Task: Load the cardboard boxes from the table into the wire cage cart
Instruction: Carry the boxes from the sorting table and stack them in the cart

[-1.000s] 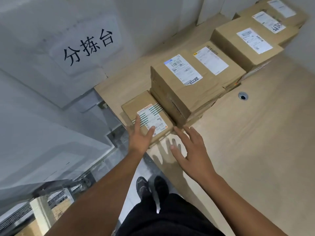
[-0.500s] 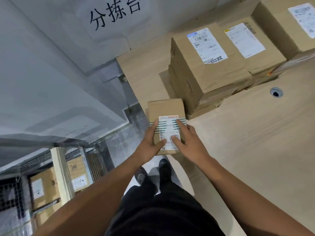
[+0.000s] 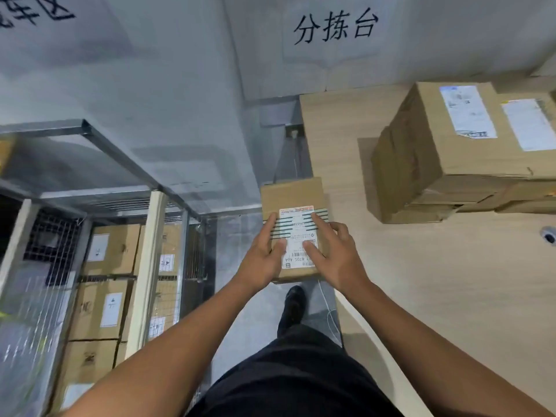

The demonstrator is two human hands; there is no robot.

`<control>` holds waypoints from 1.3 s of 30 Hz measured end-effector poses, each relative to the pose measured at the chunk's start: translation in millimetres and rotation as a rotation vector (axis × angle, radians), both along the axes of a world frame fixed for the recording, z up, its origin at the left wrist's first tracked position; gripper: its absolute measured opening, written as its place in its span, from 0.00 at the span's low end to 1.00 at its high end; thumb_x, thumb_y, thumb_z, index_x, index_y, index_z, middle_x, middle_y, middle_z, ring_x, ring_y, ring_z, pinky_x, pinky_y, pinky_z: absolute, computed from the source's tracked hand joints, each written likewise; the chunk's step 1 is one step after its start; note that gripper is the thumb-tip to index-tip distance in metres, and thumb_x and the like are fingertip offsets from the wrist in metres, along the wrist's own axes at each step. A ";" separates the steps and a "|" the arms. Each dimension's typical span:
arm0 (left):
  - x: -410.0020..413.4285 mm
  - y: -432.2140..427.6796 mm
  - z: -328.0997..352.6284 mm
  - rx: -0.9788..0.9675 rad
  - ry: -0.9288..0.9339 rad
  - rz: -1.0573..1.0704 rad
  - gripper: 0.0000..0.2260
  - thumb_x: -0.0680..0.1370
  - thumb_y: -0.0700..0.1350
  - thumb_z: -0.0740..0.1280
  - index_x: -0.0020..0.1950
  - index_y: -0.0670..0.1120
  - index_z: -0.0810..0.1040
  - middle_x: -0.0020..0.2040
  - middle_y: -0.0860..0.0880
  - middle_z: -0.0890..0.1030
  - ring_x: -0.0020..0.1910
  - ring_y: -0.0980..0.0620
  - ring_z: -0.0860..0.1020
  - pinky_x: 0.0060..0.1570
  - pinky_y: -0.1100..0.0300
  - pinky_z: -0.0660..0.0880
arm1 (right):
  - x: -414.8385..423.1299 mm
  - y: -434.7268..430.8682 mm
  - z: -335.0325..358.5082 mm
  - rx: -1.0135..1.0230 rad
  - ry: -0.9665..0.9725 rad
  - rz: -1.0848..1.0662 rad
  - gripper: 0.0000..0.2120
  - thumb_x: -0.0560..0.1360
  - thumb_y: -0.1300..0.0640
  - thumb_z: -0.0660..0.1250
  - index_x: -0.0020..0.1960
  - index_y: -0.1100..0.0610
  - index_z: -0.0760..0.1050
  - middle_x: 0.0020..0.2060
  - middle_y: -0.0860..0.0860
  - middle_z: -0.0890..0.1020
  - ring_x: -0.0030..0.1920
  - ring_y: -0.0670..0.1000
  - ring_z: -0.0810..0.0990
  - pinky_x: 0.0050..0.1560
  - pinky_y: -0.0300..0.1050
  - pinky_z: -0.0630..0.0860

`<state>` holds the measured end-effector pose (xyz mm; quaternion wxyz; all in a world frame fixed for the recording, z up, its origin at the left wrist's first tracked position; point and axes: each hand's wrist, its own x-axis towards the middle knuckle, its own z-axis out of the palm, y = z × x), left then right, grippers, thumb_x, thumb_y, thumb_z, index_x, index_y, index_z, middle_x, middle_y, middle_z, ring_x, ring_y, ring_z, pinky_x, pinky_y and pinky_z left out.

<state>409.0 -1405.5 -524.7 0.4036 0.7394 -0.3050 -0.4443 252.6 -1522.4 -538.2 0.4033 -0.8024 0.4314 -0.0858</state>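
A small flat cardboard box (image 3: 293, 195) with a white label and green stripes hangs over the left edge of the wooden table (image 3: 451, 281). My left hand (image 3: 263, 260) grips its left side with the thumb on top. My right hand (image 3: 334, 254) grips its right side, fingers spread over the label. A stack of larger cardboard boxes (image 3: 445, 164) stands on the table at the upper right. The wire cage cart (image 3: 105, 191) is at the left, holding several labelled boxes (image 3: 102, 308).
A grey wall with a paper sign (image 3: 335, 28) runs behind the table. Between cart and table is a strip of grey floor (image 3: 240, 296) where my black shoe (image 3: 293, 305) stands. A round cable hole (image 3: 548, 236) sits in the tabletop at the right.
Both hands closed on the small box and pulled it off the table's corner toward me. The view swung left, bringing the wire cage cart into sight.
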 end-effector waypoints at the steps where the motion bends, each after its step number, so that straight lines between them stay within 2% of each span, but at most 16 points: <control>1: 5.7 18.6 4.6 0.013 -0.033 0.053 0.28 0.85 0.50 0.61 0.83 0.59 0.52 0.77 0.55 0.68 0.65 0.64 0.76 0.63 0.66 0.73 | 12.3 13.4 3.2 -0.006 0.008 0.035 0.31 0.80 0.44 0.66 0.80 0.40 0.60 0.69 0.53 0.67 0.69 0.56 0.68 0.67 0.45 0.65; 3: 16.1 60.6 10.6 0.009 -0.071 0.164 0.29 0.84 0.53 0.63 0.83 0.60 0.53 0.79 0.55 0.67 0.71 0.56 0.72 0.69 0.57 0.70 | 35.9 46.6 8.9 -0.013 0.001 0.121 0.31 0.80 0.42 0.65 0.80 0.39 0.59 0.70 0.52 0.66 0.70 0.54 0.67 0.68 0.44 0.65; 6: 22.7 137.5 19.1 -0.038 -0.167 0.359 0.31 0.83 0.55 0.65 0.82 0.60 0.55 0.80 0.56 0.64 0.75 0.56 0.66 0.74 0.53 0.65 | 66.7 106.4 21.1 -0.020 -0.075 0.272 0.30 0.79 0.40 0.65 0.79 0.37 0.59 0.69 0.49 0.66 0.71 0.52 0.66 0.70 0.45 0.65; 9: 15.5 224.4 26.4 -0.051 -0.222 0.578 0.31 0.82 0.55 0.66 0.82 0.62 0.56 0.79 0.58 0.65 0.73 0.60 0.66 0.72 0.56 0.65 | 88.5 178.4 36.2 -0.031 -0.127 0.426 0.30 0.79 0.42 0.66 0.78 0.37 0.61 0.69 0.50 0.66 0.71 0.52 0.67 0.73 0.49 0.65; 14: -25.0 363.2 33.6 -0.033 -0.277 0.918 0.29 0.81 0.60 0.66 0.78 0.70 0.56 0.77 0.62 0.65 0.71 0.63 0.66 0.66 0.61 0.64 | 102.7 303.8 47.6 -0.027 -0.174 0.710 0.29 0.79 0.42 0.66 0.78 0.37 0.62 0.66 0.49 0.67 0.69 0.52 0.68 0.70 0.46 0.65; 17: -50.2 431.3 35.1 -0.005 -0.280 1.103 0.28 0.80 0.62 0.65 0.77 0.72 0.56 0.77 0.61 0.66 0.72 0.60 0.68 0.67 0.58 0.66 | 105.7 371.5 49.7 -0.011 -0.160 0.877 0.29 0.79 0.42 0.66 0.78 0.36 0.61 0.67 0.49 0.67 0.69 0.52 0.69 0.70 0.50 0.68; 20: -68.7 483.3 34.4 0.004 -0.283 1.247 0.28 0.81 0.59 0.66 0.77 0.71 0.57 0.74 0.63 0.68 0.70 0.58 0.70 0.64 0.59 0.67 | 108.8 427.2 54.8 -0.024 -0.148 1.020 0.29 0.79 0.43 0.66 0.78 0.37 0.61 0.67 0.50 0.66 0.70 0.53 0.67 0.69 0.49 0.68; 24: -84.2 527.9 33.2 -0.009 -0.248 1.424 0.28 0.81 0.59 0.66 0.76 0.72 0.57 0.66 0.73 0.68 0.65 0.63 0.71 0.60 0.63 0.66 | 118.2 479.5 63.5 -0.023 -0.120 1.181 0.30 0.80 0.45 0.67 0.79 0.39 0.61 0.69 0.52 0.66 0.72 0.53 0.66 0.69 0.43 0.64; 28: -92.3 554.0 30.0 -0.043 -0.225 1.570 0.28 0.81 0.59 0.66 0.77 0.71 0.57 0.74 0.65 0.67 0.67 0.65 0.66 0.63 0.65 0.62 | 132.7 516.9 66.8 -0.025 -0.104 1.315 0.29 0.80 0.45 0.66 0.78 0.38 0.61 0.68 0.52 0.67 0.71 0.53 0.66 0.72 0.52 0.67; 31: -90.2 565.8 26.7 -0.053 -0.207 1.615 0.28 0.81 0.59 0.66 0.78 0.71 0.56 0.76 0.66 0.64 0.69 0.66 0.63 0.64 0.65 0.60 | 147.1 533.7 61.3 -0.033 -0.084 1.386 0.29 0.80 0.42 0.64 0.78 0.34 0.59 0.67 0.49 0.67 0.69 0.51 0.67 0.67 0.48 0.68; 36: -58.2 580.0 10.4 -0.006 -0.134 1.638 0.29 0.81 0.61 0.65 0.77 0.72 0.55 0.80 0.62 0.61 0.75 0.59 0.62 0.67 0.60 0.60 | 186.5 550.7 40.6 0.002 -0.029 1.420 0.29 0.80 0.42 0.64 0.78 0.34 0.58 0.67 0.49 0.67 0.69 0.50 0.69 0.64 0.43 0.66; 39: -21.3 585.3 -5.3 0.083 -0.120 1.652 0.29 0.81 0.59 0.65 0.79 0.68 0.57 0.79 0.56 0.65 0.75 0.52 0.66 0.71 0.57 0.63 | 225.2 556.7 24.1 0.021 0.041 1.427 0.29 0.80 0.42 0.64 0.78 0.34 0.58 0.68 0.49 0.67 0.69 0.50 0.68 0.62 0.42 0.63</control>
